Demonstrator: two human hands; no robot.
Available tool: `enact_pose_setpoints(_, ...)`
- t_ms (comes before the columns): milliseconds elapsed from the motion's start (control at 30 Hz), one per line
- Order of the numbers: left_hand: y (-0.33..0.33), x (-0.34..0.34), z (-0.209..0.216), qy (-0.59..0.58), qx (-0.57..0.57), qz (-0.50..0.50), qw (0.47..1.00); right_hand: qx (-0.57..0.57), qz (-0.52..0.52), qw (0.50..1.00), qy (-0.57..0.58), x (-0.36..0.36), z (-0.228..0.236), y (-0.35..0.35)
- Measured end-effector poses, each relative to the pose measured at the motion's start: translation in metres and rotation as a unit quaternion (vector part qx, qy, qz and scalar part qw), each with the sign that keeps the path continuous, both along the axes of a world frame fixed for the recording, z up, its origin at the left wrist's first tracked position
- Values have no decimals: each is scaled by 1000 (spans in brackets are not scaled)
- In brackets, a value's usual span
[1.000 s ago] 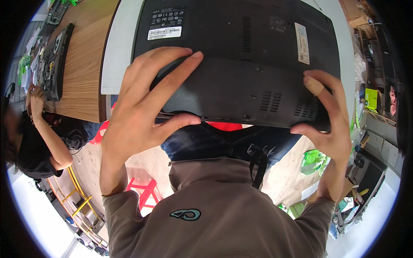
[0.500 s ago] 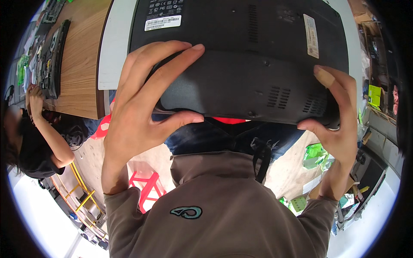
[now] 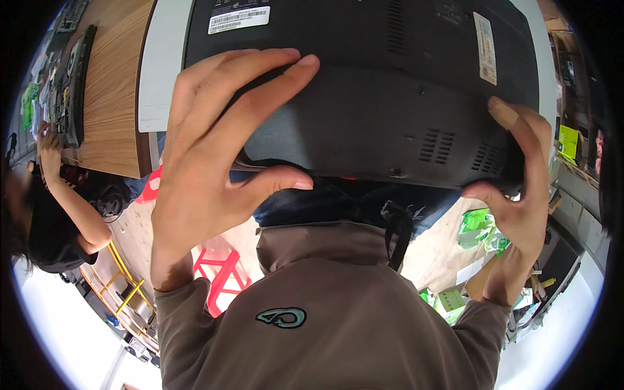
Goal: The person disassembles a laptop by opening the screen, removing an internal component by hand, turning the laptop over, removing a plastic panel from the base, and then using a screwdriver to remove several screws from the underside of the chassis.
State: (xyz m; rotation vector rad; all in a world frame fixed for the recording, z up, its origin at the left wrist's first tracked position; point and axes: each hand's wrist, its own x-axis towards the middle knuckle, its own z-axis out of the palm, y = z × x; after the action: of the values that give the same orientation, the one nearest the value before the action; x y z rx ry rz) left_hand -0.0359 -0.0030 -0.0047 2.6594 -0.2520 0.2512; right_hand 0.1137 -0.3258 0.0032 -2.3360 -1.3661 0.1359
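Note:
A black laptop (image 3: 364, 117) lies bottom side up in front of me, its near edge reaching past the light table's edge over my lap. Vent slots and white stickers mark its underside. My left hand (image 3: 221, 143) grips the near left corner, fingers across the underside and thumb under the near edge. At the near right corner, my right hand (image 3: 520, 153) holds on the same way, with a tan bandage around one finger. The laptop's far end runs out of the picture.
Left of me stands a wooden table (image 3: 114, 97) with an opened dark device (image 3: 75, 91) on it. A person (image 3: 71, 214) in black sits there. Below are a red stool (image 3: 224, 276) and a yellow metal frame (image 3: 123, 279). Green packaging (image 3: 478, 227) lies at right.
The laptop and both my hands have shifted slightly in the picture, its right side a little further right. Both hands keep their hold.

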Motion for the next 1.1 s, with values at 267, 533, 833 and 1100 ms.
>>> enact_pose_setpoints(267, -11, 2, 5, 16, 36, 20, 999, -22, -28, 999, 22, -4, 0, -4)
enact_pose_setpoints(533, -10, 22, 7, -164, -5, 73, 984, 14, -17, 1000, 21, 2, 1, -6)
enact_pose_setpoints(833, -30, 55, 17, -127, 248, 70, 958, 48, -8, 999, 11, 1, 6, -6)
enact_pose_setpoints(1100, -41, 34, -8, -90, 211, 122, 966, 96, 13, 995, 36, 3, 4, -2)
